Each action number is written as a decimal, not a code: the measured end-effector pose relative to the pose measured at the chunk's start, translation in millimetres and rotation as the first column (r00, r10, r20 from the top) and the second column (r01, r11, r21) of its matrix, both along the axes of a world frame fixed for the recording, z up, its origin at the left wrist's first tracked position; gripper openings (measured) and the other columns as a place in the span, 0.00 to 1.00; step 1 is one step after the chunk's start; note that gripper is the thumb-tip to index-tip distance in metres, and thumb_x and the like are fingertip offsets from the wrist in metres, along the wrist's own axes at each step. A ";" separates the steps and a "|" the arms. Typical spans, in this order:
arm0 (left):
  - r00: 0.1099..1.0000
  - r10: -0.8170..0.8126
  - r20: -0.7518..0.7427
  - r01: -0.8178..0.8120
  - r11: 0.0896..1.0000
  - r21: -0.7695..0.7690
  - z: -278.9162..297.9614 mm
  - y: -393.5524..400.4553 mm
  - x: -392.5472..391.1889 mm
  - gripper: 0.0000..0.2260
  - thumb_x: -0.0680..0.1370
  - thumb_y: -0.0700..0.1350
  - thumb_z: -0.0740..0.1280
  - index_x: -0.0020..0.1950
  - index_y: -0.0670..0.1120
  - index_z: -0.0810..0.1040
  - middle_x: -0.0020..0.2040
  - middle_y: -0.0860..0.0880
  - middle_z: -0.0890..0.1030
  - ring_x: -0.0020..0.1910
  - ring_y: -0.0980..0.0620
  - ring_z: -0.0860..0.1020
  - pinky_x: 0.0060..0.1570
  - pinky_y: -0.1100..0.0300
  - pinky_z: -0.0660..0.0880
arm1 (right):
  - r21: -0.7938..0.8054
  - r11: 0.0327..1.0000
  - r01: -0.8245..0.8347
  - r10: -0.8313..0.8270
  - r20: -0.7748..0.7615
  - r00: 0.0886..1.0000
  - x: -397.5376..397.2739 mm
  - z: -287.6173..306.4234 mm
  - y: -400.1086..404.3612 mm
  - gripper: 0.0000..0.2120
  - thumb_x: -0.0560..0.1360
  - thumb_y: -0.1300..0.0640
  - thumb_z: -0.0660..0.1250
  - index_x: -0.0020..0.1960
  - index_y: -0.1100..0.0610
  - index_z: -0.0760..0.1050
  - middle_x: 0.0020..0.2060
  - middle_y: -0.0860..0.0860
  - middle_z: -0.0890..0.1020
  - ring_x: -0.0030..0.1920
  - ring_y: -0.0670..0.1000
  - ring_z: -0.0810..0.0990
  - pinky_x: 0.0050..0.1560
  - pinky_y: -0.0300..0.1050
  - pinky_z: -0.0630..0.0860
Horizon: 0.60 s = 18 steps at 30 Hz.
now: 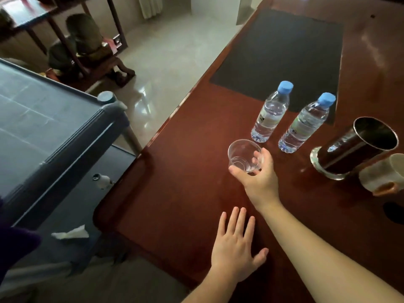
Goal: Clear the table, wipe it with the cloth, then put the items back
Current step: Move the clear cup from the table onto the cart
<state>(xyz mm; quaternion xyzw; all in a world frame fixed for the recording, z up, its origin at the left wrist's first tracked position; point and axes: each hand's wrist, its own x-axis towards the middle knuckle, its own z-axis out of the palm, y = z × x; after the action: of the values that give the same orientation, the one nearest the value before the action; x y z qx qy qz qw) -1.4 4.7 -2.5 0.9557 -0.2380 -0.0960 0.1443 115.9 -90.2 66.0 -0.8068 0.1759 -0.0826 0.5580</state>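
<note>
We are looking down at the reddish-brown wooden tabletop [175, 193], and the right hand [259, 178] is wrapping its grip around a clear plastic cup [244, 155]: thumb [237, 171] pressing the near side, fingers [260, 158] curling round the far side and over the rim. The cup is sitting upright in that grip; we cannot tell whether its base is touching the wood. The left hand [235, 248] is resting flat on the tabletop near the front edge, fingers spread wide, holding nothing.

Just beyond the cup we are seeing two clear water bottles with blue caps, the left one [270, 114] and the right one [303, 125], standing close together at the corner of a dark rectangular mat [282, 53]. To their right a dark glossy cylindrical cup [358, 145] is standing on a glass saucer [317, 162], with a pale ceramic mug [382, 173] just beside it. Off the tabletop at left, a grey plastic cart [50, 127] is carrying a crumpled white cloth [72, 234] on its lower shelf.
</note>
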 end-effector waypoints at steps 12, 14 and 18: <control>0.984 -0.099 -0.146 0.090 0.994 -0.066 3.7 4.6 3.5 0.35 0.73 0.65 0.35 0.78 0.53 0.36 0.80 0.48 0.39 0.76 0.45 0.32 0.69 0.42 0.26 | 0.009 0.975 -0.224 0.223 -0.085 0.971 21.3 -16.6 81.4 0.51 0.59 0.42 0.78 0.75 0.50 0.58 0.69 0.45 0.72 0.67 0.44 0.71 0.63 0.38 0.67; 0.985 -0.088 -0.149 0.075 0.993 -0.090 5.6 6.1 4.9 0.34 0.74 0.65 0.32 0.78 0.53 0.35 0.80 0.49 0.39 0.76 0.45 0.31 0.67 0.41 0.24 | 0.006 0.971 -0.239 0.239 -0.091 0.967 22.9 -19.8 86.6 0.50 0.60 0.43 0.79 0.75 0.50 0.58 0.70 0.47 0.71 0.67 0.44 0.70 0.62 0.37 0.65; 0.987 -0.065 -0.146 0.062 0.998 -0.022 6.4 8.2 2.6 0.32 0.77 0.62 0.44 0.79 0.49 0.54 0.78 0.46 0.60 0.78 0.42 0.52 0.73 0.35 0.41 | 0.003 0.966 -0.257 0.256 -0.101 0.961 23.4 -22.3 88.8 0.50 0.60 0.43 0.79 0.75 0.49 0.57 0.70 0.46 0.71 0.67 0.44 0.70 0.64 0.38 0.66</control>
<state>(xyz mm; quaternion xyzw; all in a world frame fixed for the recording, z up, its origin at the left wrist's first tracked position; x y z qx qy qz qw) 1.3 12.9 4.0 0.9367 -0.2579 -0.1685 0.1664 139.2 -1.4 43.6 -0.8287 0.0976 0.0302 0.5502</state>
